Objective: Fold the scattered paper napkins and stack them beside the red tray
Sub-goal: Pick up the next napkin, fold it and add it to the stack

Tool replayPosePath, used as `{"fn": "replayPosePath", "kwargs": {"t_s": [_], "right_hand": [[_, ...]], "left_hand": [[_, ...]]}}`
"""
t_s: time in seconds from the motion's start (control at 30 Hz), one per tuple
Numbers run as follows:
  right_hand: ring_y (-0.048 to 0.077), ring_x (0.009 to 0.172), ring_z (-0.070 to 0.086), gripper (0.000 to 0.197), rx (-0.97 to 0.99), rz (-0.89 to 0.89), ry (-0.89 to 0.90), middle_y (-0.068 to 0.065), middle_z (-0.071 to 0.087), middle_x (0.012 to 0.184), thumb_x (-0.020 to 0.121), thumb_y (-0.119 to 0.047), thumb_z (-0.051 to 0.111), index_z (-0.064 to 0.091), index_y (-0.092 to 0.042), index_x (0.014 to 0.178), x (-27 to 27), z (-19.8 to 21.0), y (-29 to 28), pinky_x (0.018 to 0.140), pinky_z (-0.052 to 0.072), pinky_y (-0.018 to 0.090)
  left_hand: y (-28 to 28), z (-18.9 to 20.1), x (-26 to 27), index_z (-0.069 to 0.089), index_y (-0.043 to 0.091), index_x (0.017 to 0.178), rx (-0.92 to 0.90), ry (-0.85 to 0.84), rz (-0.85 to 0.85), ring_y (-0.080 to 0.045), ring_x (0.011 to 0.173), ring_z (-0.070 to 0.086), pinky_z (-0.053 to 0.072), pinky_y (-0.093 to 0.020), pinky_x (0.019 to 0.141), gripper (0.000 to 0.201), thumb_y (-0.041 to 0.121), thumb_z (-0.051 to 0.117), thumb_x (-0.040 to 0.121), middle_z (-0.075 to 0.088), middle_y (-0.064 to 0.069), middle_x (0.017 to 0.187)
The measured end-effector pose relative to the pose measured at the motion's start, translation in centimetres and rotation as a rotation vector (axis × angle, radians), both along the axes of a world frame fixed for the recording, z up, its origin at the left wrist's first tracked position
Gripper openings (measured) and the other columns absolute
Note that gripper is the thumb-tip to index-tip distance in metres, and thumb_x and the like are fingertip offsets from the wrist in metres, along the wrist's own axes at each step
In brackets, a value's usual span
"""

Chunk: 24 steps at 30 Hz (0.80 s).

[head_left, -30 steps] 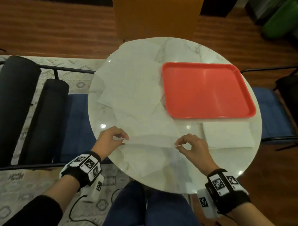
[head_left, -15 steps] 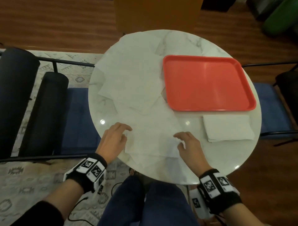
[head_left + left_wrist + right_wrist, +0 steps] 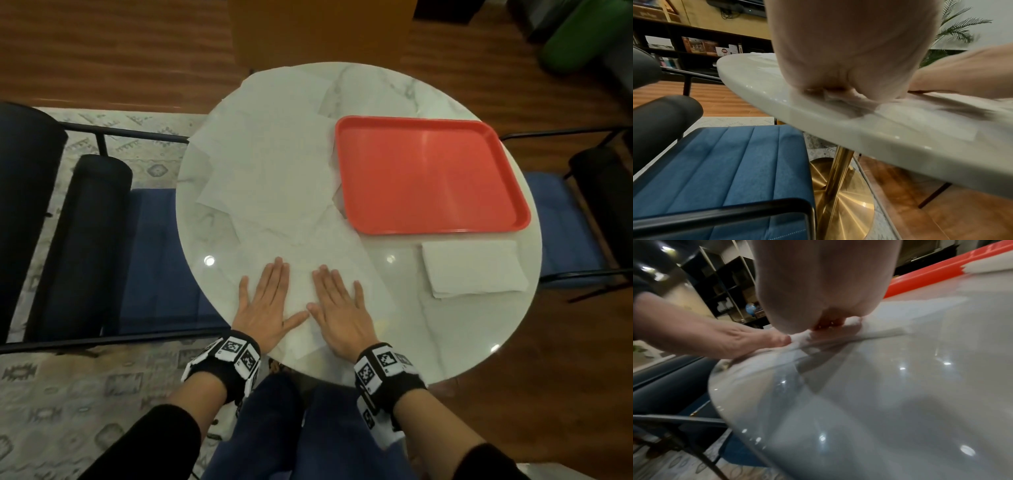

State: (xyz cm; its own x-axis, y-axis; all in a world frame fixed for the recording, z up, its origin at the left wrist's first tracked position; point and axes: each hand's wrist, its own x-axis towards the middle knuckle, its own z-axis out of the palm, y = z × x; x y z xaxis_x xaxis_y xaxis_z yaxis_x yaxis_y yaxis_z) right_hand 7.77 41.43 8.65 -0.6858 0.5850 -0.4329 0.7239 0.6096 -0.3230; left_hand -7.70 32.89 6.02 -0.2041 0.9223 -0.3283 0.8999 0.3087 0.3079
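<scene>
White paper napkin [image 3: 342, 270], one sheet, lies at the near edge of the round marble tabletop [image 3: 445, 325] under two hands. Left hand [image 3: 267, 305] and right hand [image 3: 339, 308] both lie flat on it, palms down, fingers straight and spread, thumbs almost meeting. One red tray [image 3: 428, 174] sits at the tabletop's right side toward the far edge. One folded napkin stack [image 3: 472, 269] lies just beside the tray's near edge, close to the tabletop's right edge; its sheet count cannot be told. Loose napkins [image 3: 267, 164] overlap across the left and far-left part of the tabletop, at least three, exact count unclear. Two blue chairs flank it: left chair [image 3: 157, 260], right chair [image 3: 561, 222].
</scene>
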Motion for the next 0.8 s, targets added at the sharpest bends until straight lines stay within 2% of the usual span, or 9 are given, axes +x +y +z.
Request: {"fn": "replayPosePath", "kwargs": {"t_s": [0.1,0.23,0.3,0.37,0.43,0.5,0.63,0.73,0.8], "right_hand": [[0.003,0.141,-0.022,0.058,0.004,-0.091,-0.032,-0.016,-0.026,0.151,0.098,-0.05,0.007,-0.018,-0.03,0.146,2.6,0.1,1.3,0.117,-0.014,0.045],[0.006,0.144,-0.017,0.055,0.036,-0.165,-0.075,-0.017,-0.025,0.151,0.099,-0.048,0.008,-0.019,-0.034,0.145,5.4,0.4,2.5,0.116,-0.016,0.045],[0.01,0.145,-0.014,0.058,0.089,-0.156,-0.102,-0.012,-0.016,0.157,0.096,-0.051,0.0,-0.011,-0.03,0.149,5.9,0.6,2.8,0.114,-0.017,0.048],[0.017,0.148,-0.004,0.067,0.163,-0.165,-0.076,-0.002,0.004,0.161,0.092,-0.048,-0.004,0.012,-0.022,0.151,5.6,1.2,3.1,0.113,-0.015,0.052],[0.022,0.148,0.008,0.051,0.206,-0.204,-0.02,0.004,0.024,0.156,0.099,-0.038,0.018,0.04,-0.016,0.141,4.8,1.9,3.4,0.112,-0.011,0.059],[0.023,0.145,0.019,0.031,0.212,-0.257,0.011,0.005,0.04,0.145,0.098,-0.026,0.041,0.054,-0.015,0.124,4.1,2.3,3.7,0.11,-0.005,0.064],[0.017,0.116,0.046,0.024,0.111,-0.412,-0.006,0.0,0.04,0.122,0.086,-0.026,0.058,0.059,-0.02,0.108,3.1,2.8,4.7,0.11,0.0,0.064],[0.021,0.116,0.043,0.018,0.143,-0.385,-0.061,0.002,0.041,0.119,0.085,-0.027,0.059,0.062,-0.02,0.101,2.7,3.2,5.1,0.109,0.003,0.066],[0.022,0.118,0.04,0.014,0.165,-0.359,-0.043,0.002,0.042,0.119,0.086,-0.026,0.059,0.063,-0.021,0.099,2.6,3.7,5.1,0.11,0.003,0.066]], "left_hand": [[0.0,-0.3,-0.1,-0.014,0.015,0.148,0.021,0.001,0.003,-0.008,0.141,-0.019,-0.012,-0.05,0.111,0.098,0.08,-0.008,0.074,-0.021,0.002,0.155],[0.0,-0.2,-0.2,-0.024,0.016,0.144,-0.001,0.0,0.003,-0.008,0.141,-0.024,-0.017,-0.047,0.109,0.097,0.079,-0.009,0.072,-0.032,0.004,0.151],[0.0,-0.3,-0.2,-0.023,0.015,0.145,0.007,0.01,0.005,-0.008,0.141,-0.023,-0.018,-0.047,0.109,0.095,0.077,-0.004,0.075,-0.032,0.004,0.151],[0.0,-0.5,-0.1,-0.019,0.015,0.146,0.016,0.013,0.003,-0.008,0.141,-0.021,-0.016,-0.048,0.109,0.095,0.077,-0.004,0.076,-0.029,0.003,0.152],[-0.1,-0.7,-0.2,-0.015,0.015,0.147,0.038,0.014,0.008,-0.008,0.142,-0.019,-0.014,-0.049,0.11,0.097,0.079,-0.007,0.075,-0.024,0.003,0.154],[-0.1,-0.7,-0.2,-0.015,0.015,0.147,0.03,0.015,0.003,-0.008,0.141,-0.019,-0.013,-0.05,0.11,0.098,0.08,-0.011,0.073,-0.024,0.003,0.154],[0.0,-0.6,-0.1,-0.012,0.016,0.148,0.024,0.031,0.01,-0.011,0.143,-0.014,-0.006,-0.052,0.111,0.096,0.079,-0.01,0.075,-0.019,0.001,0.155],[0.4,0.7,0.2,-0.019,0.018,0.145,-0.015,0.023,0.029,-0.016,0.146,-0.011,-0.002,-0.057,0.112,0.094,0.078,0.001,0.075,-0.022,0.0,0.155],[1.0,1.9,0.7,-0.023,0.025,0.145,-0.036,0.019,0.021,-0.02,0.146,-0.013,-0.001,-0.061,0.111,0.09,0.07,0.023,0.082,-0.02,-0.003,0.157]]}}
